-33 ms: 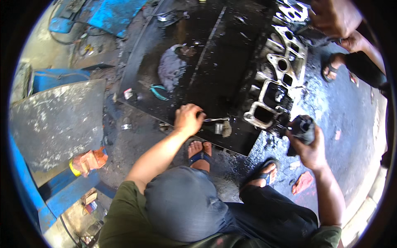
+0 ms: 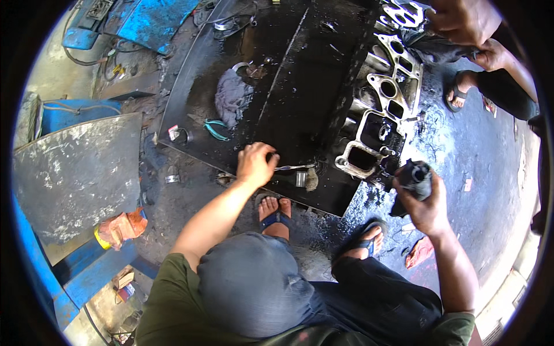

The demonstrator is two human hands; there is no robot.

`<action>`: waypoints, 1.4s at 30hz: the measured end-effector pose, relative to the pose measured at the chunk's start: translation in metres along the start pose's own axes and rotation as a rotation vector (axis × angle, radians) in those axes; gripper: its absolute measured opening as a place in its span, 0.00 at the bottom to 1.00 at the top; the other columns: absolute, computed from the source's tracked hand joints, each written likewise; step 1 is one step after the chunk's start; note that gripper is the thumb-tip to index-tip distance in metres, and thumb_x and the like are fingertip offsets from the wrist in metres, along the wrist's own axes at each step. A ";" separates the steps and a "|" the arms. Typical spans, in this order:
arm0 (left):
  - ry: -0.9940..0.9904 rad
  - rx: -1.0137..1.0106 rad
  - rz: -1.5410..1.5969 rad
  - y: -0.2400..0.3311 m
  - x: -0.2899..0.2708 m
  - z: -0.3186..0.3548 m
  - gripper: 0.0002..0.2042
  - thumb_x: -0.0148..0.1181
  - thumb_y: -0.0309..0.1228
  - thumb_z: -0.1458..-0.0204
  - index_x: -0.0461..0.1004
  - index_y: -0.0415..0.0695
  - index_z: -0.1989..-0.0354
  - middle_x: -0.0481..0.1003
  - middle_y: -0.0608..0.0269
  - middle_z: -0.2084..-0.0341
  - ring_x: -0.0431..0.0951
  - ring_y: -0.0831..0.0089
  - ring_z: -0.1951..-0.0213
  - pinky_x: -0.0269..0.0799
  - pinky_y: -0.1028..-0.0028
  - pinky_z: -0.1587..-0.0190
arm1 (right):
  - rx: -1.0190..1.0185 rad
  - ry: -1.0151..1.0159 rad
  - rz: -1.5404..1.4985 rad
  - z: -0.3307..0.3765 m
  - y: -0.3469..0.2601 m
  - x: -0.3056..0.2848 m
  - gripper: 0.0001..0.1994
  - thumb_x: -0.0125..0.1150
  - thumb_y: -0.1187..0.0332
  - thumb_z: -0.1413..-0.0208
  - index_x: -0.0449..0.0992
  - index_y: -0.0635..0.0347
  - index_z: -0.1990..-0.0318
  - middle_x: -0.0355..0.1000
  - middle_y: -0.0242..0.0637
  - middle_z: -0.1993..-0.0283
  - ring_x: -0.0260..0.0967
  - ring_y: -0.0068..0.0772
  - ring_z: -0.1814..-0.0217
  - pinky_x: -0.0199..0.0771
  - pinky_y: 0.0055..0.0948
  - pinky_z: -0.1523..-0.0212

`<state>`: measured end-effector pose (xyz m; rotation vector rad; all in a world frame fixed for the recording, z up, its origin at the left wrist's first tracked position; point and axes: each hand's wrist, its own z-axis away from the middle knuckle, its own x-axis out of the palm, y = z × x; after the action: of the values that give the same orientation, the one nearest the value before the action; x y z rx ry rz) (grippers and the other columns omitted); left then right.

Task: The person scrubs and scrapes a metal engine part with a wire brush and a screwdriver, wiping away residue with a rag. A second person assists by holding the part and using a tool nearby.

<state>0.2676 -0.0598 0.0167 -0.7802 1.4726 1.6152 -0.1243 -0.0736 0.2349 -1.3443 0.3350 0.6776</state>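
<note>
My left hand (image 2: 255,164) hovers over the near edge of the oily black metal sheet, thumb and forefinger apart, nothing visible between them. Just right of its fingertips lie a thin, light-handled tool (image 2: 293,168) and a paintbrush (image 2: 306,180) with a metal band and pale bristles. My right hand (image 2: 428,202) is closed around a black cylindrical part (image 2: 416,176), wet with oil; its lower end looks wrapped in dark cloth, and the palm hides some of it. Left of that hand, an engine cylinder head (image 2: 363,160) with open ports stretches along the sheet's right side.
A co-worker's hands (image 2: 470,29) hold dark cloth (image 2: 430,47) by the head's far end. On the sheet (image 2: 311,86) lie a grey rag (image 2: 232,98) and teal pliers (image 2: 217,130). A red cloth (image 2: 419,252) is on the floor at right; a blue metal frame (image 2: 95,277) stands at left.
The whole view has shifted slightly left. The gap between my left thumb and forefinger looks wider. My right hand keeps its grip, with the black part slightly more upright.
</note>
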 end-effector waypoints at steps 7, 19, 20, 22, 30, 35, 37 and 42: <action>0.017 -0.142 -0.054 -0.037 -0.018 -0.013 0.10 0.69 0.40 0.41 0.83 0.49 0.56 0.82 0.61 0.55 0.79 0.56 0.46 0.70 0.56 0.43 | -0.002 0.029 0.043 0.001 -0.007 0.010 0.11 0.70 0.76 0.49 0.80 0.65 0.57 0.79 0.37 0.68 0.76 0.28 0.70 0.78 0.32 0.63; 0.282 -0.424 -0.403 -0.195 -0.075 -0.054 0.23 0.68 0.34 0.42 0.76 0.39 0.40 0.84 0.47 0.55 0.81 0.50 0.46 0.75 0.55 0.41 | 0.399 -0.134 -0.777 0.004 0.025 -0.006 0.15 0.68 0.69 0.35 0.79 0.64 0.44 0.83 0.39 0.50 0.82 0.30 0.53 0.82 0.33 0.49; 0.354 -0.411 -0.490 -0.209 -0.074 -0.051 0.28 0.71 0.28 0.44 0.69 0.38 0.35 0.77 0.39 0.46 0.77 0.44 0.41 0.72 0.53 0.38 | 0.431 -0.148 -0.766 0.003 0.029 -0.006 0.18 0.67 0.68 0.34 0.75 0.65 0.40 0.81 0.42 0.46 0.82 0.33 0.52 0.82 0.36 0.46; 0.401 -0.713 -0.277 -0.230 -0.073 -0.048 0.37 0.71 0.28 0.44 0.57 0.38 0.28 0.64 0.28 0.37 0.70 0.36 0.37 0.68 0.51 0.33 | 0.383 -0.185 -0.812 0.003 0.033 -0.007 0.19 0.67 0.69 0.34 0.75 0.66 0.40 0.82 0.41 0.47 0.82 0.33 0.50 0.81 0.36 0.43; 0.359 -0.656 0.830 -0.120 -0.150 -0.073 0.35 0.63 0.17 0.36 0.53 0.37 0.23 0.79 0.49 0.46 0.82 0.70 0.50 0.83 0.70 0.49 | 0.371 -0.226 -0.866 0.005 0.037 0.004 0.22 0.71 0.63 0.35 0.76 0.63 0.38 0.81 0.34 0.49 0.77 0.26 0.49 0.76 0.31 0.42; -0.039 0.097 0.815 0.102 -0.194 -0.045 0.28 0.61 0.18 0.38 0.67 0.37 0.28 0.74 0.56 0.38 0.76 0.73 0.46 0.70 0.70 0.37 | 0.317 -0.267 -0.749 -0.003 0.044 0.008 0.20 0.73 0.59 0.36 0.79 0.61 0.44 0.80 0.30 0.53 0.73 0.22 0.49 0.74 0.28 0.45; -0.286 0.287 0.770 0.171 -0.194 -0.034 0.22 0.58 0.18 0.38 0.73 0.37 0.34 0.74 0.56 0.40 0.76 0.72 0.46 0.70 0.69 0.38 | 0.294 -0.263 -0.820 -0.004 0.048 0.009 0.19 0.73 0.60 0.37 0.78 0.61 0.46 0.79 0.30 0.53 0.73 0.21 0.49 0.74 0.28 0.45; -0.596 0.623 0.380 0.257 -0.168 -0.037 0.15 0.57 0.21 0.37 0.78 0.38 0.43 0.77 0.54 0.55 0.76 0.62 0.54 0.74 0.67 0.48 | 0.257 -0.220 -0.943 0.005 0.058 0.016 0.17 0.72 0.64 0.35 0.76 0.60 0.45 0.79 0.28 0.54 0.73 0.22 0.52 0.75 0.29 0.47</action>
<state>0.1247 -0.1224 0.2830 0.3259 1.5772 1.3446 -0.1490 -0.0608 0.1820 -1.0091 -0.3778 -0.0215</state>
